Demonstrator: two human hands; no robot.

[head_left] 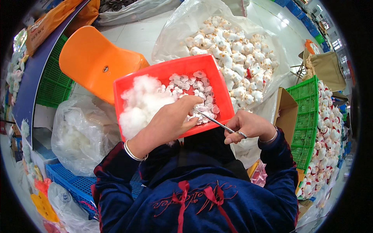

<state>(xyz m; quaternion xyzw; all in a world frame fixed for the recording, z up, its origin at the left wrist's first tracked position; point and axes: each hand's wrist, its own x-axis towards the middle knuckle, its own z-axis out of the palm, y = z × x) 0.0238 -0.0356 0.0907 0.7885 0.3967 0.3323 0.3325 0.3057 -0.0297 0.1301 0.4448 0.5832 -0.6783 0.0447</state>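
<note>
A red plastic tray [167, 70] rests on my lap, holding a heap of white stuffing fluff [142, 103] on its left and several small white and pink unstuffed toy skins [196, 87] on its right. My left hand [175, 118] reaches into the tray over its near edge, fingers pinched on something small and white among the skins. My right hand [248, 124] grips a thin metal tool [219, 124] like tweezers, whose tip points toward the left hand's fingers.
Beyond the tray lies a big clear bag of small white stuffed toys [233, 50]. An orange chair [95, 60] stands at the left. A green crate of toys [311, 116] and a cardboard box [283, 105] are at the right; a bag of stuffing [81, 136] and a blue crate [74, 182] at the lower left.
</note>
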